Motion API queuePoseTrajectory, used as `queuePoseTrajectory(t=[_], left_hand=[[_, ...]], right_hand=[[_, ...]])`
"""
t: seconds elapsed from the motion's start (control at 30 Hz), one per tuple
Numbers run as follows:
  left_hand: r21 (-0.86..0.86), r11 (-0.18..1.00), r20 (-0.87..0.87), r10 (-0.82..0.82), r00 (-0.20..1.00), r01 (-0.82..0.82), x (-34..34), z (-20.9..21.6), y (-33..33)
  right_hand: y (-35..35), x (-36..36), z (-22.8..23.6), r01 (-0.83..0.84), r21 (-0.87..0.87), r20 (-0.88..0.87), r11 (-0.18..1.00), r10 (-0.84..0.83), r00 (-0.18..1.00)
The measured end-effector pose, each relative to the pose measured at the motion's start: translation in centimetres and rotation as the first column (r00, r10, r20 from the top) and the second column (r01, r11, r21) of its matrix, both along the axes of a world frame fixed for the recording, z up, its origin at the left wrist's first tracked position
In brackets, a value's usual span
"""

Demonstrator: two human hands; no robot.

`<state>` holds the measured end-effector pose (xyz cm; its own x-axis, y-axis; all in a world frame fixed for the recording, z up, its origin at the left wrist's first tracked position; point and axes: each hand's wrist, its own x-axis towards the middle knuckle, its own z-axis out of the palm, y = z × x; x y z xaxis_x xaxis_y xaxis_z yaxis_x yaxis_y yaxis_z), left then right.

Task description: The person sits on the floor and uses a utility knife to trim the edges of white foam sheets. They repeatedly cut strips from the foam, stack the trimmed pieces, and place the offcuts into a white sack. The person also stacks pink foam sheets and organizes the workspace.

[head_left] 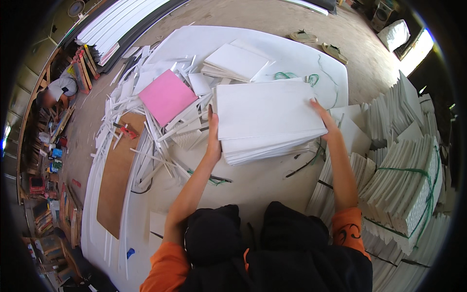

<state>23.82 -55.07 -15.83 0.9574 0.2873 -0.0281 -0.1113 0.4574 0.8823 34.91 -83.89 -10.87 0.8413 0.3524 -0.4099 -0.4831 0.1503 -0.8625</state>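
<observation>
A thick stack of white rectangular sheets (267, 112) lies in front of my knees, its lower layers slightly fanned out. My left hand (214, 134) presses against the stack's left side, and my right hand (326, 119) grips its right side with the thumb on the top sheet. Both palms face each other across the stack. Just behind it rests a smaller pile of white sheets (238, 61). Left of the stack, a pink square sheet (168, 97) lies on a heap of white offcut strips (141, 168).
Bundles of white sheets tied with green string (404, 185) stand at the right. A long brown board (114, 190) lies at left, near a red-handled tool (127, 131). Shoes (304, 36) sit beyond the white ground sheet (194, 36). Another person (63, 87) is at far left.
</observation>
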Motion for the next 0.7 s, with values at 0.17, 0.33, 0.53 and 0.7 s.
queuePoseTrajectory(t=[0.17, 0.33, 0.53, 0.7], left_hand=[[-0.104, 0.994, -0.074, -0.051, 0.996, 0.043, -0.3, -1.4, 1.4], [0.009, 0.998, -0.2, -0.056, 0.978, 0.059, -1.7, 2.2, 1.6], [0.344, 0.935, -0.198, -0.013, 0.98, 0.082, -0.8, 3.3, 0.9], [0.902, 0.384, 0.18, 0.075, 0.981, -0.195, 2.6, 6.0, 2.5]], right_hand=[[1.2, -1.2, 0.6, -0.053, -0.11, 0.058, 0.993, 0.06, 0.997], [-1.5, 0.0, -1.6, 0.008, -0.047, 0.146, 0.999, -0.001, 0.989], [-0.1, -0.1, -0.5, -0.004, -0.27, 0.142, 0.963, 0.044, 0.989], [0.9, 1.3, 2.3, 0.274, -0.593, 0.626, 0.757, 0.221, 0.748]])
